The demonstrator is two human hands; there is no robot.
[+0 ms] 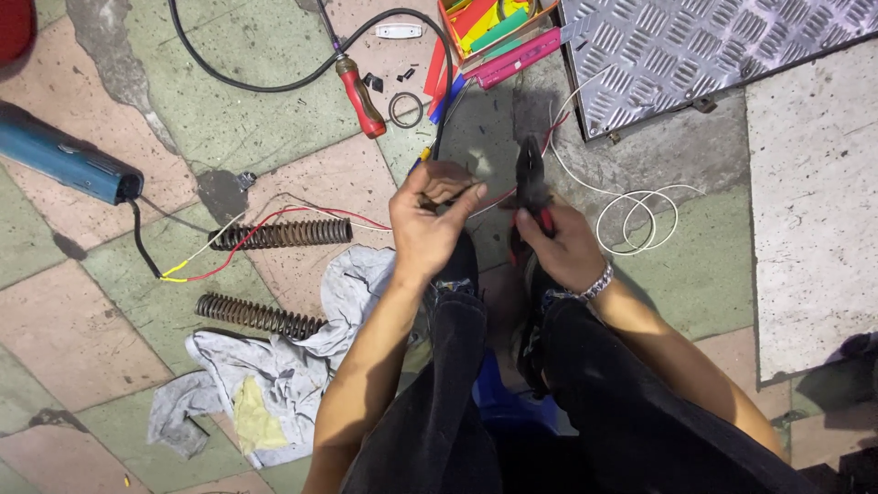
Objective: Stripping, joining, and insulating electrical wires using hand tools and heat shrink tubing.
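Note:
My left hand (430, 220) pinches a thin red wire (498, 196) between thumb and fingers, just above my knees. My right hand (562, 242) grips black pliers (530, 174) with red handles, jaws pointing away from me and meeting the red wire. A white wire (640, 215) runs off to the right and lies in loops on the floor. Both hands are close together over my dark trousers.
Two rusty coil springs (283, 234) (256, 316) lie left on the tiled floor beside a grey rag (274, 375). A red-handled screwdriver (361, 96), a blue power tool (64, 155), a tray of coloured parts (494, 32) and a metal chequer plate (695, 50) lie farther out.

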